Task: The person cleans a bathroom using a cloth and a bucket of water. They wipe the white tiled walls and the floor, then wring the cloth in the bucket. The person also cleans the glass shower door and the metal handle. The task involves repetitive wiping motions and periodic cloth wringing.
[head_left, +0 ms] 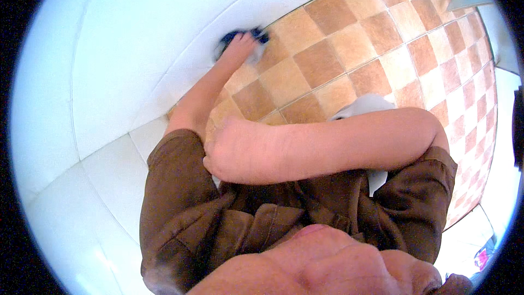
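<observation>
Brown-and-cream checkered tile floor [319, 65], upper-left white wall [136, 33], left grip [240, 47] at blurred dark object [261, 35], right grip [236, 146] mid-left, both closures indiscernible

The floor [322, 68] is checkered tan and brown, the wall [136, 27] white, the clothing [183, 196] brown, the blurred object [260, 35] dark.

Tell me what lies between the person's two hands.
In the head view, checkered floor tiles, beside the left forearm, lie between left hand and right hand.
</observation>
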The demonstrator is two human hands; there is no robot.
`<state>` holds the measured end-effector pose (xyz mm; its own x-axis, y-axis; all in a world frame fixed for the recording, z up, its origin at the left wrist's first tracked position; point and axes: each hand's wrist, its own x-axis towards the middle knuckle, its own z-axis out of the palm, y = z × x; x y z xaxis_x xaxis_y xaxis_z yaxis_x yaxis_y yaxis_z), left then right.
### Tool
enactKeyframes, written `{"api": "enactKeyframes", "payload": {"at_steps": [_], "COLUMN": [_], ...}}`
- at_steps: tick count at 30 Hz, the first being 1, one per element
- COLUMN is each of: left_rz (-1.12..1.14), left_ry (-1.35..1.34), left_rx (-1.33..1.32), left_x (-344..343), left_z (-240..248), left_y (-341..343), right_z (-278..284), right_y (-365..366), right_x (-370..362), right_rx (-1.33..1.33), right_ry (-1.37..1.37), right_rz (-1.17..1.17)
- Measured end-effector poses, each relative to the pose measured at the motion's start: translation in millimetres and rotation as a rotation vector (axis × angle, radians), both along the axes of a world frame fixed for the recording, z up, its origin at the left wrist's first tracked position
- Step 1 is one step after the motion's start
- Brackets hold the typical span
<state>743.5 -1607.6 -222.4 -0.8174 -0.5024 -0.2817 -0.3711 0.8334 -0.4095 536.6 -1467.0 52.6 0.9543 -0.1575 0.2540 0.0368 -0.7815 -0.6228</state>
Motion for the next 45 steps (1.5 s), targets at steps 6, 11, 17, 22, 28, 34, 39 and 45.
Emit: {"api": "enactKeyframes", "payload": {"at_steps": [6, 11, 17, 22, 28, 34, 39, 45], "left_rz": [0.054, -0.076, -0.081, 0.341, 0.258, -0.136, -0.124, -0.158], "left_ry": [-0.332, 0.147, 0.068, -0.286, -0.246, 0.614, 0.414, -0.147], "left_rx": [0.084, -0.233, -0.109, 0.060, -0.032, -0.574, -0.522, -0.104], "left_x": [37, -131, -146, -25, -14, -166, -228, -204], "left_z": [47, 51, -1, -11, 81, 224, 212, 133], "left_y": [18, -62, -77, 5, 9, -73, -101, -100], "right_z": [-1, 3, -2, -3, 4, 8, 0, -24], "right_y": [-7, -17, -18, -14, -20, -32, -33, -65], "right_x": [-38, -53, -64, -70, -73, -66, -66, -82], "right_rx": [-0.041, -0.024, 0.045, -0.003, -0.031, -0.012, -0.042, -0.132], "right_ry": [-0.125, -0.226, -0.134, -0.100, -0.128, -0.099, -0.104, -0.275], "right_rz": [-0.105, -0.163, -0.115, -0.116, -0.095, -0.072, -0.087, -0.306]}}
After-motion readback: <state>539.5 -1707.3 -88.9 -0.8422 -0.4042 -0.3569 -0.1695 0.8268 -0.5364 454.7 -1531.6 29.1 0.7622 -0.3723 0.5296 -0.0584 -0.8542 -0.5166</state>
